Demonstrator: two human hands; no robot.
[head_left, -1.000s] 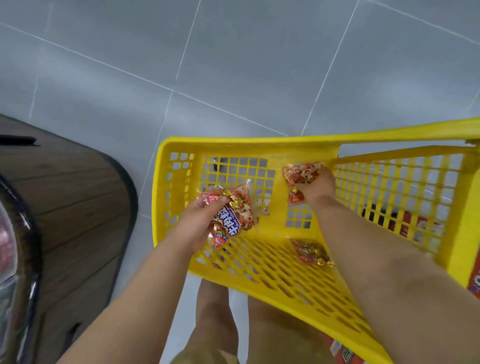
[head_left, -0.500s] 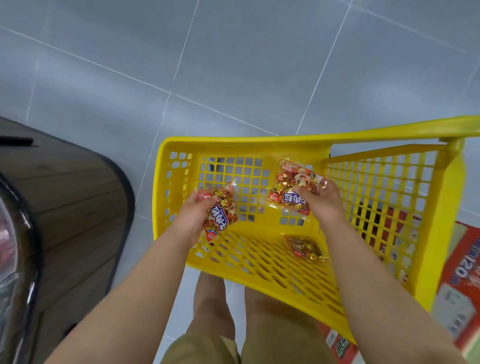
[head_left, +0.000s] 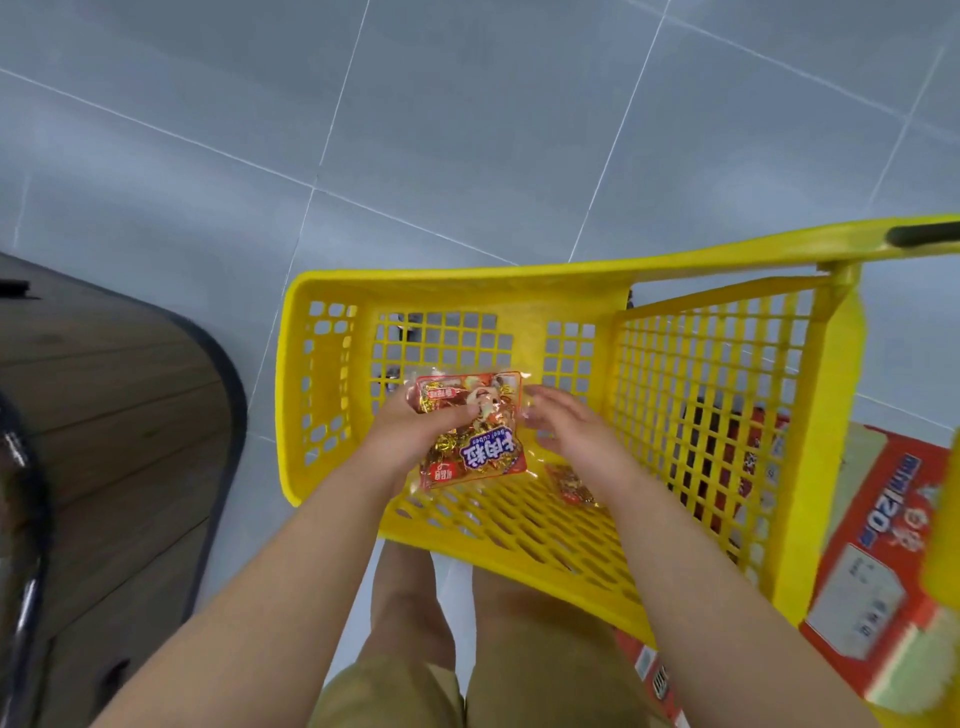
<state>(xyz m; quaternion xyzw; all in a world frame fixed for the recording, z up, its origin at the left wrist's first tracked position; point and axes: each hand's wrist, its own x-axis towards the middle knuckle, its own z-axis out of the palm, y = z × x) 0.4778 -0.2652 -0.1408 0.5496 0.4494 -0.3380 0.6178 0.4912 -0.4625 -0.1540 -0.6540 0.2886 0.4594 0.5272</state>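
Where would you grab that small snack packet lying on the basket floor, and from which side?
Probably a pinch on its left edge, coming straight down through the open top. The small packet lies flat on the floor of the yellow basket, whose mesh walls block the sides, and the right hand has its wrist over the packet's right part.

The snack packet (head_left: 470, 441) at frame centre bears, upside down, the large characters "牛肉粒" and, smaller, "Beef cubes". The red carton (head_left: 878, 561) at lower right shows "120"; its other print is too blurred to read.
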